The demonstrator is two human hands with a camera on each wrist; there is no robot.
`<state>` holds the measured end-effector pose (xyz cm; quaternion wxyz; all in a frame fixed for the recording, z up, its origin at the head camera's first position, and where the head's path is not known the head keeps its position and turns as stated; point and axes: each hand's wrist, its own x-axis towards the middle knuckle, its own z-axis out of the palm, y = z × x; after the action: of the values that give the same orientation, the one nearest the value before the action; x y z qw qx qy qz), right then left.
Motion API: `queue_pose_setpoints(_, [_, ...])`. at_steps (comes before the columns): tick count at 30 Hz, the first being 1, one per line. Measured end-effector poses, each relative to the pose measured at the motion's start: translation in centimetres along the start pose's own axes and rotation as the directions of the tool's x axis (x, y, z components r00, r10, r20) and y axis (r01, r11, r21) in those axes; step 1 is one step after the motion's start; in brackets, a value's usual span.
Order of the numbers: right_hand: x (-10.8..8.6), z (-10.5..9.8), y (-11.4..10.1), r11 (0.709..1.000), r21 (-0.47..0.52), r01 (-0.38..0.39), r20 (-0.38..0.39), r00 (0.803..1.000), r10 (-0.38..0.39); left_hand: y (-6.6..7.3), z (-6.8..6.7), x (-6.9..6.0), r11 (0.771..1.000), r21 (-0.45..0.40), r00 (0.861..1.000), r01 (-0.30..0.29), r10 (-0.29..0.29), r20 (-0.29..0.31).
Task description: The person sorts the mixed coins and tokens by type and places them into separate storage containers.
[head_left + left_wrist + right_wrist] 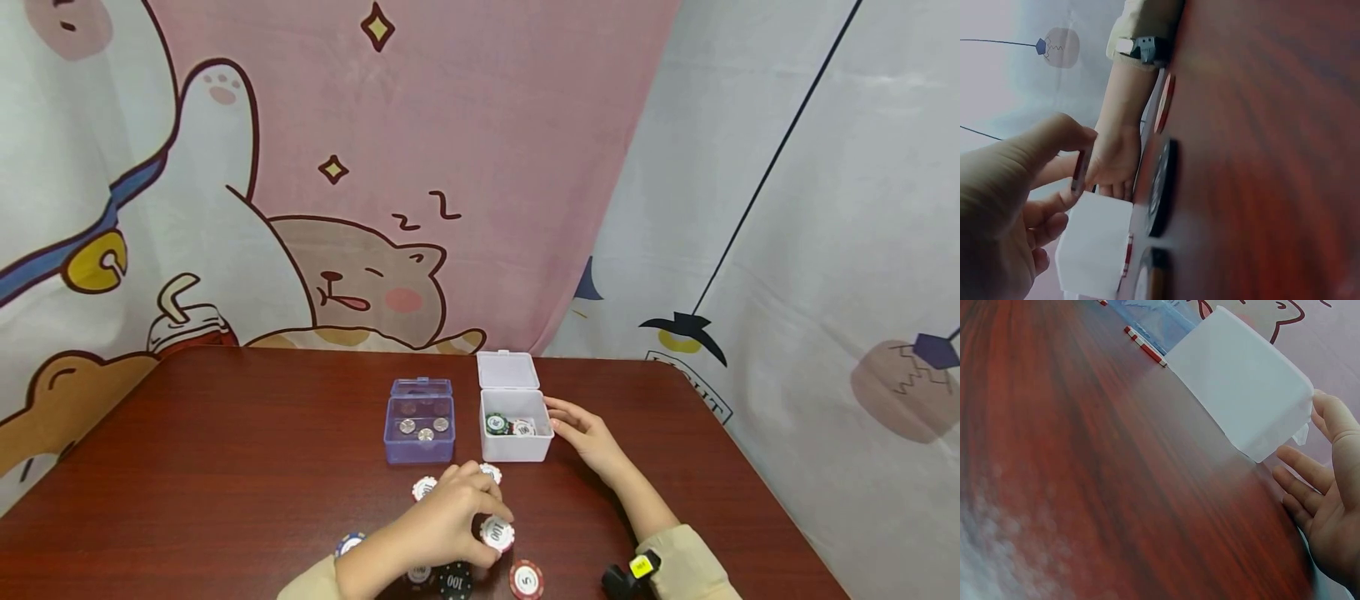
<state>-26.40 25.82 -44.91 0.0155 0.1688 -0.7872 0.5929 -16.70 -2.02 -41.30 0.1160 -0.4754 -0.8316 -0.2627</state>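
Note:
Between thumb and fingers my left hand (459, 515) pinches a white chip marked 100 (497, 534); in the left wrist view the left hand (1016, 181) holds this chip (1080, 167) edge-on above the table. My right hand (595, 439) touches the right side of an open white box (517, 449), which holds green and white chips (522, 427). The right wrist view shows the right hand's (1329, 487) fingers fairly straight at the corner of the white box (1241, 387). Left of it stands an open blue see-through box (420, 452) with several silver coins (425, 434).
Loose chips lie on the brown table (247, 467): a white one (423, 487) and another (491, 472) before the boxes, a red one (527, 579), a black one (455, 582), a blue one (349, 544) near the front. A printed curtain (487, 100) hangs behind.

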Motion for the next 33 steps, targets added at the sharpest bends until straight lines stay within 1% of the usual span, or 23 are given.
queue_pose_setpoints(4, [-0.3, 0.2, -1.5, 1.000, 0.009, 0.009, 0.011, 1.000, -0.009, -0.1, -0.5, 0.5, 0.999, -0.016, 0.999, 0.028, -0.028, -0.018])
queue_pose_setpoints(7, [-0.6, 0.5, -2.5, 1.000, 0.003, 0.008, 0.017, 1.000, -0.008, -0.3, -0.7, 0.9, 0.998, -0.030, 0.998, 0.056, -0.056, -0.018])
queue_pose_setpoints(10, [-0.8, 0.6, -2.9, 1.000, -0.007, 0.004, 0.017, 1.000, -0.003, -0.4, -0.9, 1.1, 0.996, -0.034, 0.997, 0.079, -0.080, -0.013])
queue_pose_setpoints(14, [-0.8, 0.5, -3.0, 1.000, -0.008, -0.002, 0.017, 1.000, 0.002, -0.7, -1.1, 1.5, 0.995, -0.018, 0.995, 0.099, -0.099, -0.023])
queue_pose_setpoints(21, [-0.8, 0.5, -2.8, 1.000, 0.002, -0.010, 0.015, 1.000, 0.010, -1.3, -1.4, 2.3, 0.993, -0.017, 0.990, 0.119, -0.120, -0.076])
queue_pose_setpoints(27, [-0.8, 0.5, -2.9, 1.000, 0.001, -0.006, 0.012, 1.000, 0.006, -1.9, -1.8, 3.2, 0.990, -0.009, 0.982, 0.139, -0.139, -0.126])
queue_pose_setpoints(33, [-0.8, 0.5, -3.1, 1.000, 0.001, -0.010, 0.013, 1.000, 0.010, -2.5, -2.3, 4.2, 0.987, -0.014, 0.975, 0.160, -0.161, -0.151])
